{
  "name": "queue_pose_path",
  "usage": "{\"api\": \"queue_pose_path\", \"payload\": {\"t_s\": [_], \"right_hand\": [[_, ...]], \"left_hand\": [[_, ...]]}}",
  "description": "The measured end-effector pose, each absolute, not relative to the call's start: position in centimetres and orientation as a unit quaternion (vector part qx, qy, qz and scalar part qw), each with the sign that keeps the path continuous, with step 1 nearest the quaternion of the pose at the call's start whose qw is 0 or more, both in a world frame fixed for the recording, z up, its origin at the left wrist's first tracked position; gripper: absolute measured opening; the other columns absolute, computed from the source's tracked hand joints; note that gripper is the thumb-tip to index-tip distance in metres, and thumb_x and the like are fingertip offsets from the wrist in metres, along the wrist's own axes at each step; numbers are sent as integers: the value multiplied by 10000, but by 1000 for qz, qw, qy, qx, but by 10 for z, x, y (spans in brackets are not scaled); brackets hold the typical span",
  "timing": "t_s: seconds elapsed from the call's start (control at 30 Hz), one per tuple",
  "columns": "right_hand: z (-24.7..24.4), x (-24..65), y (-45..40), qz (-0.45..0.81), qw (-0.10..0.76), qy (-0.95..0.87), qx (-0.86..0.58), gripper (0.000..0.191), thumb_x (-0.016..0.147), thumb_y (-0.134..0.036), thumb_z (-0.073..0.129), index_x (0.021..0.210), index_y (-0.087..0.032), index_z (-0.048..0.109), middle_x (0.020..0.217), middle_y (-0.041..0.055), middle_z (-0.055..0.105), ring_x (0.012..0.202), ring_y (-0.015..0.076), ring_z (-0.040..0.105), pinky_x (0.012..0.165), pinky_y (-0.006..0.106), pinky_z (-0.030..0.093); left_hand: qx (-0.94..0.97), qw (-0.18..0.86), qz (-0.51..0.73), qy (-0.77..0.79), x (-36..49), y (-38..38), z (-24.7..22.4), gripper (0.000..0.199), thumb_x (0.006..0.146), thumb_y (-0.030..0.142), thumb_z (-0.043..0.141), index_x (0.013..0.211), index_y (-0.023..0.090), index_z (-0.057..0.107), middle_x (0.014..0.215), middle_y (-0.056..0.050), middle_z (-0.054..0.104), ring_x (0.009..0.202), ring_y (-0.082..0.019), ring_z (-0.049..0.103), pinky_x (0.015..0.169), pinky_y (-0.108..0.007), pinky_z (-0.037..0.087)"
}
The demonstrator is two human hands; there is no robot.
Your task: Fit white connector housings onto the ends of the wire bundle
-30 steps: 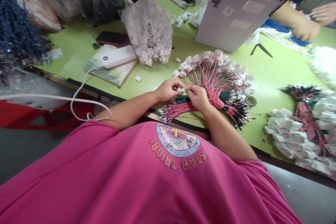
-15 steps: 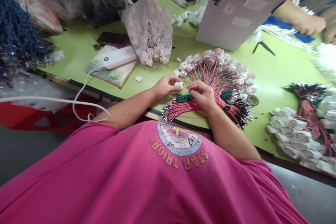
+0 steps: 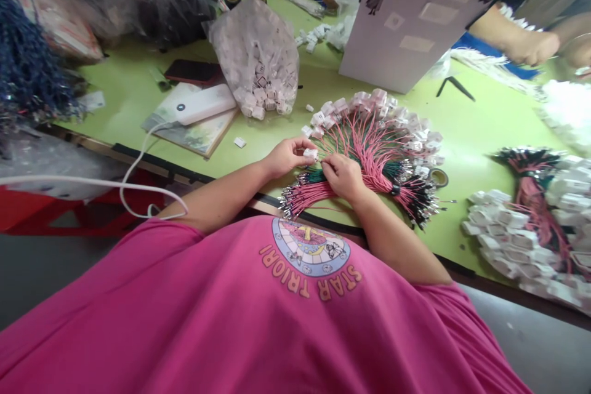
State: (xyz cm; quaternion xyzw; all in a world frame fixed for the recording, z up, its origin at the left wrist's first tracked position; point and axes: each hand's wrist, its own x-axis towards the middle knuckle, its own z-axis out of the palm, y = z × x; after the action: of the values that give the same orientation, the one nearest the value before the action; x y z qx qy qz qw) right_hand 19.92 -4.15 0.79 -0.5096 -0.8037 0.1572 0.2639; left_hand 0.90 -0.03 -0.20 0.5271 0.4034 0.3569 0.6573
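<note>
My left hand pinches a small white plastic connector housing between thumb and fingers. Right beside it, my right hand has its fingers closed on a thin wire whose end meets the housing; its colour is hard to make out. Pink and green wires fan out behind my hands, with white connectors on their far ends. Loose wire ends with metal terminals lie under and left of my right hand. A black tie gathers the bundle at the right, near black-sleeved ends.
A clear bag of white connectors lies behind my left hand. Left of it are a power bank and a phone. A grey-purple panel stands behind the wires. Another wire bundle lies right. A co-worker's hand shows beyond.
My right hand has moved left, closer to the connector housing in my left hand. The whole view has shifted slightly.
</note>
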Motion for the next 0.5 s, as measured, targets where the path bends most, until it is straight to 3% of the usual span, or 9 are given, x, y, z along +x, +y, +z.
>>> {"api": "queue_pose_path", "payload": {"t_s": [0.07, 0.27, 0.5], "right_hand": [[11, 199, -40, 189, 245, -795, -522, 224, 888, -260, 453, 758, -181, 617, 733, 46, 643, 707, 162, 560, 678, 277, 365], [14, 196, -34, 295, 232, -752, -542, 212, 847, -247, 474, 706, -169, 612, 668, 12, 599, 645, 133, 506, 623, 254, 328], [8, 195, -34, 293, 259, -745, -540, 224, 843, -270, 480, 695, -179, 621, 658, 10, 616, 639, 144, 529, 624, 268, 350]], "left_hand": [[565, 628, 366, 391, 9, 0, -5, 400, 594, 269, 811, 925, 133, 633, 844, -25, 655, 756, -113, 606, 758, -291, 491], [751, 412, 395, 332, 7, 1, -11, 201, 690, 223, 726, 881, 175, 686, 910, -41, 644, 866, -142, 598, 812, -294, 472], [742, 423, 365, 371, 10, -1, -9, 216, 695, 235, 712, 898, 167, 687, 908, -41, 625, 824, -133, 583, 757, -265, 466]]}}
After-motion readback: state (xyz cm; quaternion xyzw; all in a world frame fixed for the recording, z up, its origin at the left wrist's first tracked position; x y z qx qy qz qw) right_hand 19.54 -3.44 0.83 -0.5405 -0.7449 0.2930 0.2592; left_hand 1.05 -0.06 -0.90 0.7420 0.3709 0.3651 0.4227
